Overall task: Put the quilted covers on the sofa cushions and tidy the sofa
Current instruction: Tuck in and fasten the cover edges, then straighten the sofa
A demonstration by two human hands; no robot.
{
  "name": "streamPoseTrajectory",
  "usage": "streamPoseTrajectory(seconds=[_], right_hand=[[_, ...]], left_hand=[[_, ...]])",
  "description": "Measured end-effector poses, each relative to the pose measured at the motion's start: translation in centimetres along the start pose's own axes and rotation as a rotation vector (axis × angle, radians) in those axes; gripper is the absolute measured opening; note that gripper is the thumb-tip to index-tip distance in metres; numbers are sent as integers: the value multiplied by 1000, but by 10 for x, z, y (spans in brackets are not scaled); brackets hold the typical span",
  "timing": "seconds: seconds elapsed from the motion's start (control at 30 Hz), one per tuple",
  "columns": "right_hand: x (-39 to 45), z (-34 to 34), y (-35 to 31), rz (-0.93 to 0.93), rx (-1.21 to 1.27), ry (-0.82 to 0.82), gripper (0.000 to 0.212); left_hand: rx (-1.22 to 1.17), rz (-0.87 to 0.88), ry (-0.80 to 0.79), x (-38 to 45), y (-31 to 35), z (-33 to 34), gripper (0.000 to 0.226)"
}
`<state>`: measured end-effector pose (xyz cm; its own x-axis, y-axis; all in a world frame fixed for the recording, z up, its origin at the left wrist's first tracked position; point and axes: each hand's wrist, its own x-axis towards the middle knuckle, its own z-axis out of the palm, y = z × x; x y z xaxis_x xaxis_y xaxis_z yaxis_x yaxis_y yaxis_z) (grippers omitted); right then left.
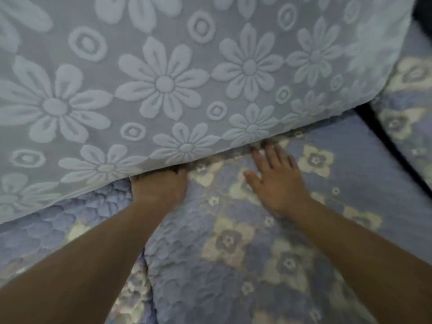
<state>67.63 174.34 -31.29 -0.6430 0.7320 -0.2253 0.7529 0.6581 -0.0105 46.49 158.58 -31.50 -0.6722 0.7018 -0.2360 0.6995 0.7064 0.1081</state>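
Note:
A blue quilted cover (pixel 233 265) with cream flowers lies over the seat cushion in the lower half of the view. Behind it stands the sofa back cushion (pixel 163 78), grey-blue with raised pale daisies. My left hand (pixel 159 185) is pushed into the gap where seat and back meet; its fingers are hidden under the back cushion. My right hand (pixel 273 178) lies flat on the quilted cover with straight fingers, the fingertips touching the crease below the back cushion. A fold or seam in the cover (pixel 146 260) runs down beneath my left forearm.
A second seat cushion (pixel 406 118) in the same quilted floral cover lies at the right, separated from the first by a dark gap (pixel 383 139). A dark shape (pixel 424 12) shows at the top right corner.

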Motion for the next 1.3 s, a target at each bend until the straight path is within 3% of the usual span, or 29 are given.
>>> streamPoseTrajectory(seconds=[0.07, 0.17, 0.43, 0.53, 0.6, 0.73, 0.87, 1.0, 1.07, 1.17, 1.23, 1.3], right_hand=[[27, -9, 48, 207, 71, -29, 71], [70, -11, 98, 294, 87, 3, 80], [147, 1, 141, 156, -68, 163, 69], [148, -1, 134, 47, 199, 97, 71], [137, -10, 129, 48, 290, 69, 86], [101, -9, 127, 13, -76, 103, 72], [115, -3, 138, -155, -160, 151, 64], [139, 6, 139, -222, -82, 321, 61], [152, 7, 136, -188, 14, 269, 73], [151, 3, 128, -97, 107, 186, 86], [125, -2, 116, -103, 51, 205, 75], [93, -2, 100, -256, -34, 217, 60]], left_hand=[[118, 20, 101, 1, 26, 9, 31], [145, 26, 77, -5, 68, 24, 53], [-22, -10, 237, 9, 82, 41, 66], [0, -17, 243, 6, 82, 45, 67], [-12, 8, 278, 5, 81, 34, 64], [68, 195, 292, -3, 86, 25, 50], [118, 336, 252, 14, 93, 22, 49], [217, 363, -17, 32, 133, 13, 40], [109, 242, 12, 38, 156, 17, 52], [101, 118, 42, 46, 180, 19, 48], [62, 42, 26, 48, 180, 18, 56], [39, 109, 10, 44, 167, 27, 56]])
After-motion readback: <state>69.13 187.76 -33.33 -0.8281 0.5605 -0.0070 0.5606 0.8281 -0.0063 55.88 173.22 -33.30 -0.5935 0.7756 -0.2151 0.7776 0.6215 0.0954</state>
